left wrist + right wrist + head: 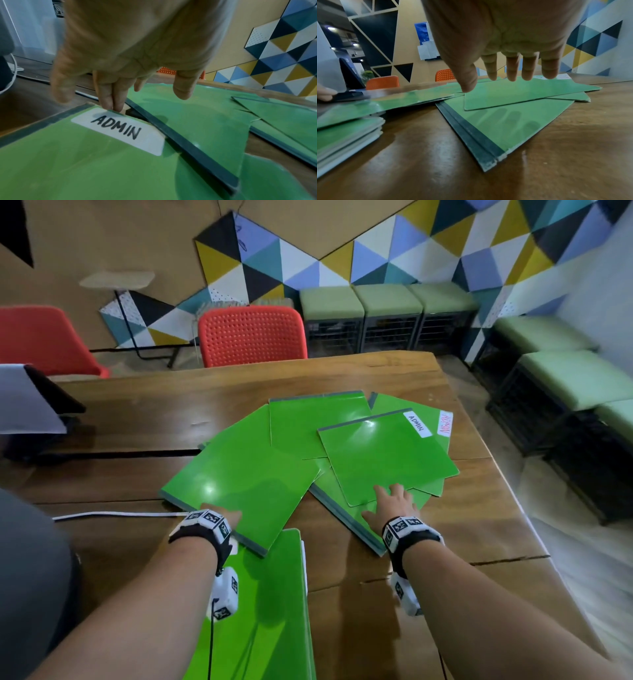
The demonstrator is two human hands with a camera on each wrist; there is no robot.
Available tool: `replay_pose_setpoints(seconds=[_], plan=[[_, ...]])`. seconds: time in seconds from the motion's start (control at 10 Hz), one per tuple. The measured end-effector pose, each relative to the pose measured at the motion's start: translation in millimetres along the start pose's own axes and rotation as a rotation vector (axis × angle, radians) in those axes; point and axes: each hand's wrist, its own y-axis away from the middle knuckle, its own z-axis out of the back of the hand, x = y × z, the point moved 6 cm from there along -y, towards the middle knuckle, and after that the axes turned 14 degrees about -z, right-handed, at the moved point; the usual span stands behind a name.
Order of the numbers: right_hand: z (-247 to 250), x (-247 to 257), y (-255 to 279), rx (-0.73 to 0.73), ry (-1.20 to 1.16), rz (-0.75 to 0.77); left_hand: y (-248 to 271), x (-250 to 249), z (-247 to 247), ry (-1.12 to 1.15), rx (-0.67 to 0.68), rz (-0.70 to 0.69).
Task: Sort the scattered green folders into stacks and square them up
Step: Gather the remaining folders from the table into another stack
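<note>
Even overhead light is being cast across the scene, and white glare is being thrown off the green folders [246, 474] just ahead of both hands. Soft finger shadows are being laid beneath the right hand [505, 40]. Edges are being bent and smeared by wide-angle distortion.

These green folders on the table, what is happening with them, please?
A person is sorting green folders on a wooden table. Several still lie fanned out and overlapping. The left hand holds the near edge of the big folder on the left. The right hand, fingers spread, reaches over the folder labelled ADMIN; the wrist view shows it just above, not gripping. One stack already lies near the person.
</note>
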Motion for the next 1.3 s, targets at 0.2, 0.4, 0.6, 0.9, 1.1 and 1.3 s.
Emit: replay_pose_setpoints(seconds=[0.2,0.4,0.6,0.9,1.1,1.3], plan=[[-17.5,30.2,-40.7,0.087,0.083,0.01,-23.9,24.3,3.7,-0.17,0.028,0.132],[-41.6,49.9,-60.4,0.192,0.144,0.019,-26.6,31.0,1.8,0.082,-0.11,0.242],[-41.8,54.2,-42.4,0.215,0.287,0.051,-16.1,16.6,18.5,0.439,-0.372,0.195],[-44.5,22.8,1.4,0.27,0.294,0.312,20.8,8.8,74.9,0.709,-0.803,0.034],[-28.7,11.2,10.8,0.217,0.187,0.332,26.0,-6.4,92.7,0.77,-0.846,-0.107],[-19.8,-5.5,-10.9,0.151,0.024,-0.091,32.5,-35.1,86.7,0.711,-0.717,-0.218]])
